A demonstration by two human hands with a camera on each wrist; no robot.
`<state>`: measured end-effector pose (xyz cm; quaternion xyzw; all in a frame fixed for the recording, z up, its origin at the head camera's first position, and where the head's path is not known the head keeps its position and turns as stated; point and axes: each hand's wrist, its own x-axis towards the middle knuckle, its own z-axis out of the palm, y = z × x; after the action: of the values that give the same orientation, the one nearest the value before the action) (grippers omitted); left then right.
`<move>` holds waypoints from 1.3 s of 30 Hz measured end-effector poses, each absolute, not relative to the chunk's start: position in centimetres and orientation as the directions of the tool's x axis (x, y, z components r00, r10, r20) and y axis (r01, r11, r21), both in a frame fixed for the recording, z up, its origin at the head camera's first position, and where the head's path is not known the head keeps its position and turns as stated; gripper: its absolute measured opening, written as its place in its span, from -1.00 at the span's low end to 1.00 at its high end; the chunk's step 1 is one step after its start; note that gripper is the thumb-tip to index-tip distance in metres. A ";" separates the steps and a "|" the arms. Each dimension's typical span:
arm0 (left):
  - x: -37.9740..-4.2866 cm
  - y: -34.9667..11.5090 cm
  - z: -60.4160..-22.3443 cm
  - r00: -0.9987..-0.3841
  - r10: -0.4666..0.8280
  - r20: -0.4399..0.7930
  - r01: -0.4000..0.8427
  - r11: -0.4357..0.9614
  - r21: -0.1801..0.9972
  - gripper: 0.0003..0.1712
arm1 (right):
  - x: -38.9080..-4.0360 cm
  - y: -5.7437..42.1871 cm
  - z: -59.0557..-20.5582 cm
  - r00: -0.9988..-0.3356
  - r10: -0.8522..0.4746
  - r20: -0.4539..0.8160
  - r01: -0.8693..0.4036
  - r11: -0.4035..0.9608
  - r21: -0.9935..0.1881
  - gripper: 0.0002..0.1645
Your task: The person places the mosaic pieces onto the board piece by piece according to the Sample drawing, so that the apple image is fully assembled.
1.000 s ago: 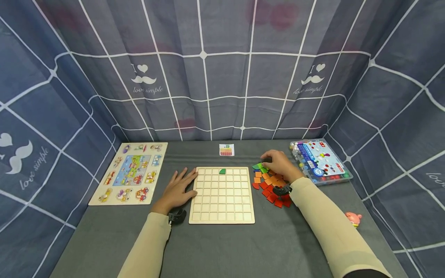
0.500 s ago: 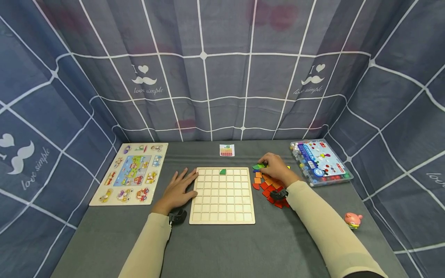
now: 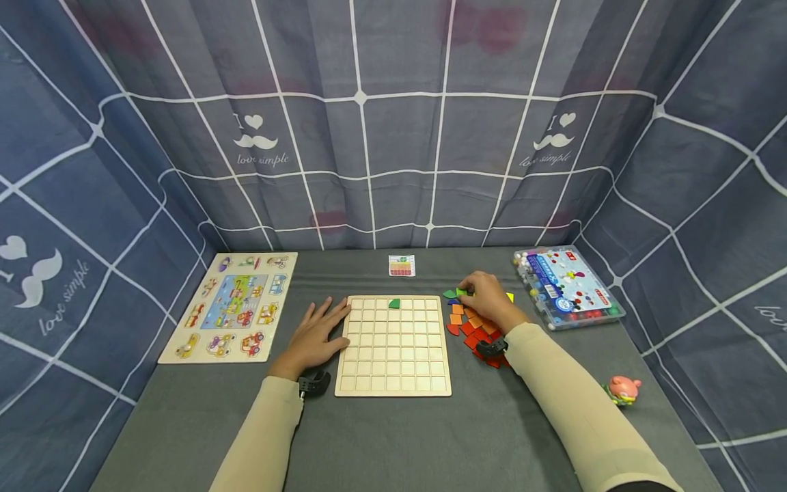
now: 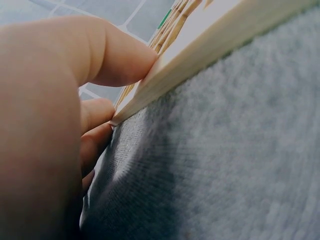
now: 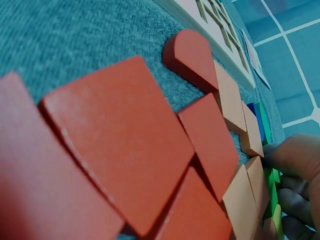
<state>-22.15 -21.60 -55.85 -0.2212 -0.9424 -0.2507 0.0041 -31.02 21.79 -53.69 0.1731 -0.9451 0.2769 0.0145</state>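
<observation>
A pale wooden grid board (image 3: 393, 348) lies in the middle of the table with one dark green leaf-shaped tile (image 3: 394, 304) in its top row. My left hand (image 3: 315, 338) rests along the board's left edge, fingers spread; in the left wrist view the thumb (image 4: 125, 57) touches its rim. Right of the board is a loose pile of red tiles (image 3: 473, 336), orange tiles (image 3: 457, 309) and several green ones. My right hand (image 3: 488, 299) reaches over the pile, bent fingers at a light green tile (image 3: 461, 292). Whether they pinch it I cannot tell. A green leaf tile (image 3: 450, 294) lies beside it.
A small printed picture card (image 3: 402, 266) lies behind the board. At the left is a wooden picture puzzle (image 3: 270, 345). A clear plastic case of coloured beads (image 3: 568, 287) stands at the back right, a pink toy figure (image 3: 624, 389) nearer the right edge. Patterned curtains surround the table.
My right hand shifted slightly left over the green tiles, then back a little, leaving the green leaf tile separate at the pile's left. My left hand stays on the board edge.
</observation>
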 end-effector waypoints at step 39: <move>-22.1 -21.6 -55.8 -0.903 0.414 0.115 0.417 0.777 0.471 -0.12 | -30.0 18.4 -53.4 -0.875 -0.403 0.270 -0.484 0.700 -0.525 -0.83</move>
<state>-22.09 -21.65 -55.83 -0.2205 -0.9427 -0.2504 0.0024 -30.00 18.38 -53.43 0.2412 -0.9194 0.3032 0.0672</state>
